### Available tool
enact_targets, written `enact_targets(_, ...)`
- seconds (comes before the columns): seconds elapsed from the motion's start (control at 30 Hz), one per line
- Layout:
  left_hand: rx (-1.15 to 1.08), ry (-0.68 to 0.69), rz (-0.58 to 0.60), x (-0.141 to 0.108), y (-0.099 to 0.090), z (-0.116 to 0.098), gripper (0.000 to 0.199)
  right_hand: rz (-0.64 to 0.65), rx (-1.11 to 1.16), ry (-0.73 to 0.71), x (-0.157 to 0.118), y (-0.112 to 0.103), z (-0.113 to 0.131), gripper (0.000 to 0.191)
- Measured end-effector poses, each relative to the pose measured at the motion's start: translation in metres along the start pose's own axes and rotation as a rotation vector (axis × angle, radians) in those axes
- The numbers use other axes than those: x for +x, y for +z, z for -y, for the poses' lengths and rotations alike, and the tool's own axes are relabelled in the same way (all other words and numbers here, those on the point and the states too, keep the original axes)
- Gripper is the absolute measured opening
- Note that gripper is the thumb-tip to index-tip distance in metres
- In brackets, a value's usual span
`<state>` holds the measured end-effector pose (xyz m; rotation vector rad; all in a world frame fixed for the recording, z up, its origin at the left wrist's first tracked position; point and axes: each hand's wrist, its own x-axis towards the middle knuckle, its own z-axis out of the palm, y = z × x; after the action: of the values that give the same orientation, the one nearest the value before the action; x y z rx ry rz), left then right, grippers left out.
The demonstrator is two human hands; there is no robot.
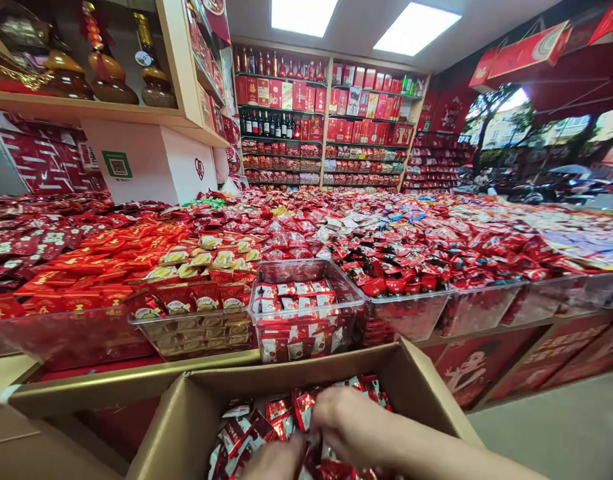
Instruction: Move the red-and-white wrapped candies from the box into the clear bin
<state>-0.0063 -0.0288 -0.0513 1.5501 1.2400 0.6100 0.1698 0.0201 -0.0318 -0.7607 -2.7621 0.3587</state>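
An open cardboard box (206, 393) stands in front of me, with small shiny red-and-white candy packets (239, 433) loose inside it. My right hand (353, 423) reaches in from the right, its fingers curled down among the packets. Whatever lies in those fingers is hidden. At the box's near side my left hand (276, 459) is low over the packets, smeared by motion and cut off by the lower frame edge. The two hands are close together. Beyond the box, a clear plastic bin (306, 310) holds neat rows of similar red-and-white packets.
Several clear bins heaped with sweets line the counter, including orange-red packets (86, 267) and gold-and-red packets (206, 260) at left and dark red packets (401, 267) at right. A wooden shelf corner (196, 127) juts out upper left. Grey floor (556, 427) shows lower right.
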Motion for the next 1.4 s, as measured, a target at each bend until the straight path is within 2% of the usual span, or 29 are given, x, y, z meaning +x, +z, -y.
enact_targets(0.03,0.121,0.061,-0.039,0.001,-0.006,-0.004,0.016,-0.041,0.067,0.113,0.0,-0.005,-0.002,0.02)
enact_targets(0.1,0.156,0.091,-0.059,0.003,-0.018,-0.015,0.018,-0.1,0.28,0.336,0.0,-0.013,-0.003,0.024)
enact_targets(0.2,-0.02,0.104,-0.026,0.004,-0.032,-0.032,0.014,-0.043,0.806,0.568,0.0,-0.02,-0.001,0.033)
enact_targets(0.27,-0.185,0.1,-0.006,0.003,-0.037,-0.04,0.017,0.009,1.126,0.604,0.001,-0.024,0.003,0.04)
enact_targets(0.37,-0.338,0.105,-0.008,0.001,-0.036,-0.047,0.024,-0.002,1.348,0.574,0.004,-0.027,0.009,0.038)
enact_targets(0.47,-0.463,0.114,-0.018,0.001,-0.032,-0.047,0.028,-0.105,1.393,0.592,0.007,-0.028,0.012,0.037)
enact_targets(0.53,-0.556,0.098,0.016,0.001,-0.028,-0.046,0.038,-0.186,1.393,0.612,0.008,-0.028,0.012,0.037)
enact_targets(0.63,-0.624,0.05,0.075,0.003,-0.023,-0.043,0.051,-0.232,1.397,0.626,0.009,-0.028,0.012,0.036)
enact_targets(0.8,-0.509,0.026,0.026,0.003,-0.02,-0.045,0.034,-0.273,1.44,0.596,0.008,-0.03,0.014,0.027)
enact_targets(0.87,-0.618,-0.004,0.029,0.0,-0.022,-0.049,0.032,-0.355,1.4,0.543,0.007,-0.032,0.015,0.021)
enact_targets(0.97,-0.908,-0.129,0.13,-0.005,-0.027,-0.056,0.038,-0.536,1.194,0.369,0.005,-0.036,0.016,0.011)
enact_targets(1.03,-0.991,-0.178,0.118,-0.006,-0.03,-0.058,0.035,-0.596,1.052,0.267,0.004,-0.038,0.017,0.01)
enact_targets(1.1,-0.969,-0.171,-0.015,-0.005,-0.03,-0.058,0.023,-0.555,1.033,0.258,0.003,-0.038,0.019,0.01)
enact_targets(1.23,-0.849,-0.055,-0.259,0.001,-0.026,-0.056,0.035,-0.451,1.368,0.501,0.004,-0.034,0.024,0.024)
enact_targets(1.3,-0.789,0.001,-0.322,0.003,-0.023,-0.054,0.042,-0.388,1.5,0.594,0.006,-0.03,0.027,0.037)
enact_targets(1.4,-0.742,0.049,-0.322,0.004,-0.021,-0.051,0.046,-0.266,1.522,0.592,0.007,-0.025,0.028,0.05)
